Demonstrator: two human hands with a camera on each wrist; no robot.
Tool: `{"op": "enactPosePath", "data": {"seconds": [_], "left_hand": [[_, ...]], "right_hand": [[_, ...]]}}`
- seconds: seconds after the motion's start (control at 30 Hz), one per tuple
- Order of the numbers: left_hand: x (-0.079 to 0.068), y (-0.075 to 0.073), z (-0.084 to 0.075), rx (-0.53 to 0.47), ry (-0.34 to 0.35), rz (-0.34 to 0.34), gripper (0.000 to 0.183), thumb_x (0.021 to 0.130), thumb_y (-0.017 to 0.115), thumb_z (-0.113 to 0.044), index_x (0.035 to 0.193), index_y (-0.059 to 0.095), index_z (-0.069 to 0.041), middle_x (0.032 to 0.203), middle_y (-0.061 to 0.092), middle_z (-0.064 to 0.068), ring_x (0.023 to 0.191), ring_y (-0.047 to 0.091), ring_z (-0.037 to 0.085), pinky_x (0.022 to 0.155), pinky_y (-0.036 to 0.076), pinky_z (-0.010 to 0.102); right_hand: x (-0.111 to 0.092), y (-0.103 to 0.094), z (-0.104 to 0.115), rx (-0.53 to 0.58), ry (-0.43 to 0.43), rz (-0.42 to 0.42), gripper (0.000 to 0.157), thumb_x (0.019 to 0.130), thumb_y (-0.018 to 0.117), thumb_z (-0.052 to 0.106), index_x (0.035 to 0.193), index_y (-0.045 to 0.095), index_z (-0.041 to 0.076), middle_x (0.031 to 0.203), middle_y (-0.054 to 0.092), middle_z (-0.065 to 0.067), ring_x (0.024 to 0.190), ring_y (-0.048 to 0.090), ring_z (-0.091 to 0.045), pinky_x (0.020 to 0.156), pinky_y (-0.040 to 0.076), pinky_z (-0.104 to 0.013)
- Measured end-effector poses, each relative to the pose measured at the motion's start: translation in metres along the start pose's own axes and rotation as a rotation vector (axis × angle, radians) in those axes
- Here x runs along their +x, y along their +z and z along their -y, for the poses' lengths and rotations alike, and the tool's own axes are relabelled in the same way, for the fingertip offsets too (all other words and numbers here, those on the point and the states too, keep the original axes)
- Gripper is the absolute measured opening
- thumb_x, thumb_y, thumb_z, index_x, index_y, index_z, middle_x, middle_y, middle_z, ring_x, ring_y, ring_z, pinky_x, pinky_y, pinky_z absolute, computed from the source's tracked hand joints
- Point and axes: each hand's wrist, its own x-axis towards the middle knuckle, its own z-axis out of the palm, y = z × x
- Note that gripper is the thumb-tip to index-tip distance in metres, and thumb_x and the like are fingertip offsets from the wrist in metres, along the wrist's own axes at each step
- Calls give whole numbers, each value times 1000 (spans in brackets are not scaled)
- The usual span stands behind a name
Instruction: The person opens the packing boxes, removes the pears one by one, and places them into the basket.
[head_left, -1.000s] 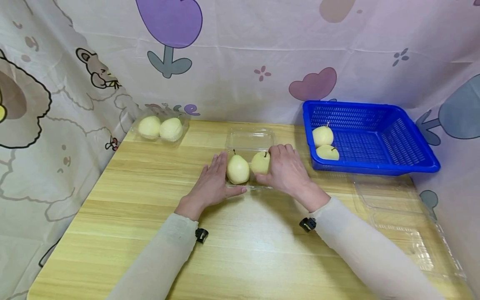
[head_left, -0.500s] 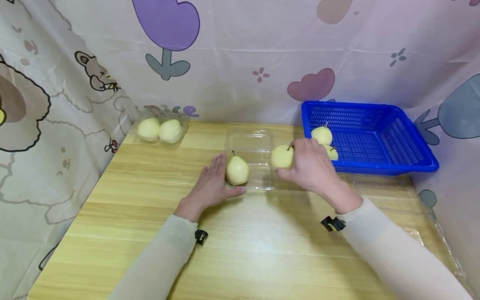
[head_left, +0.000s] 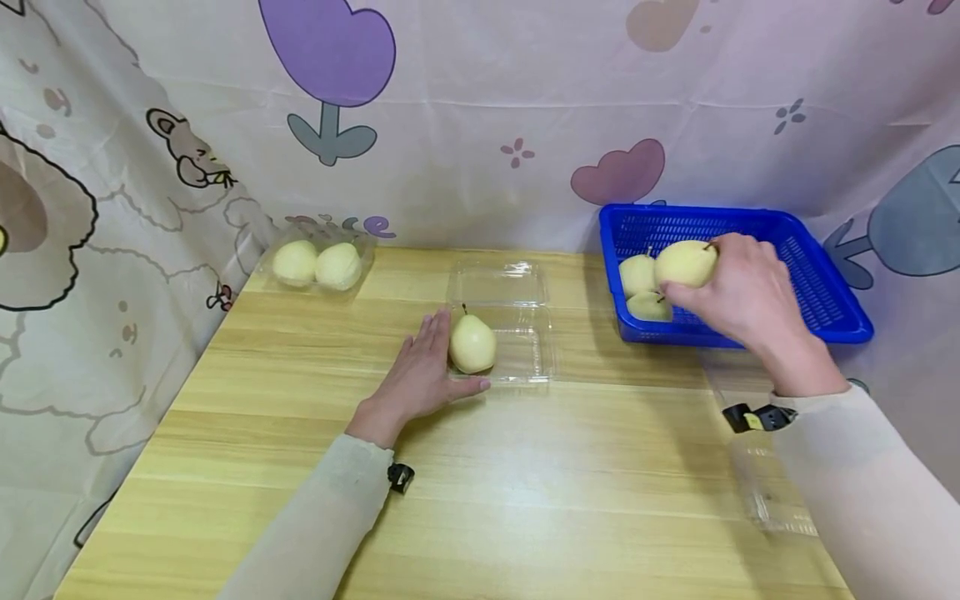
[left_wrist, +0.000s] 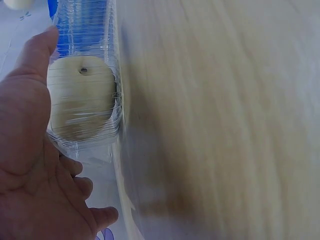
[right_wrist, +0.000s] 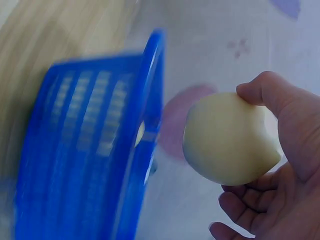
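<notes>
My right hand (head_left: 753, 287) grips a pale yellow pear (right_wrist: 227, 140) between thumb and fingers, above the blue plastic basket (head_left: 750, 335). In the head view two other pears (head_left: 636, 273) lie at the basket's left end, just beside the held one. My left hand (head_left: 416, 375) rests at the left side of an opened clear plastic clamshell box (head_left: 525, 354), fingers straight and thumb along its front edge. One pear (head_left: 472, 343) with a dark stem sits in the box's left half, close to those fingers; the left wrist view shows it (left_wrist: 82, 100) through the ribbed wall.
A clear box with two pears (head_left: 337, 267) stands at the table's back left. More clear plastic packaging (head_left: 776, 500) lies at the right, partly behind my right sleeve. A printed cloth (head_left: 465, 125) hangs behind the wooden table (head_left: 525, 492).
My right hand has lifted a pear out of the clamshell's right half and carried it right, over the blue basket. My left hand has stayed by the box.
</notes>
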Motion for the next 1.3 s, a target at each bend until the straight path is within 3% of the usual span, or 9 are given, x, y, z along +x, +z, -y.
{"op": "enactPosePath", "data": {"seconds": [0.23,0.47,0.7,0.83,0.97,1.3], "left_hand": [[-1,-1,-1,-13,-3,7,133,86,71,-76,169,-6,-7,178,-2,15,165,-2,30,133,7,59],[-2,1,0,-16,-6,13,134,85,71,-77,169,-8,-8,178,-4,13,165,-3,28,133,6,58],[-2,2,-1,-18,-8,21,135,85,70,-79,169,-8,-8,178,-5,13,165,-4,28,133,6,57],[-3,1,0,-17,-12,20,134,85,69,-78,169,-7,-8,178,-5,12,165,-4,27,133,7,57],[-3,1,0,-15,-14,21,134,85,69,-78,169,-7,-7,178,-5,13,165,-4,27,133,7,57],[-3,0,-1,-10,-15,17,134,85,70,-78,169,-8,-7,178,-3,15,165,-3,28,133,7,56]], "right_hand": [[9,4,-45,-42,83,56,90,88,74,56,134,48,-17,114,53,-33,103,42,-53,76,39,-64],[17,21,-67,-56,93,207,94,89,77,51,135,42,-23,120,50,-39,107,44,-56,81,43,-68],[25,27,-73,-58,153,400,101,90,75,51,140,34,-27,129,47,-44,106,50,-52,87,49,-65],[29,29,-73,-52,173,467,93,90,75,51,134,44,-25,120,55,-39,98,55,-46,82,52,-59],[31,31,-73,-53,160,517,84,92,75,51,126,53,-23,115,61,-36,94,57,-42,81,54,-57],[37,31,-75,-65,134,582,74,94,73,47,119,60,-21,104,66,-30,90,59,-39,83,55,-57]]}}
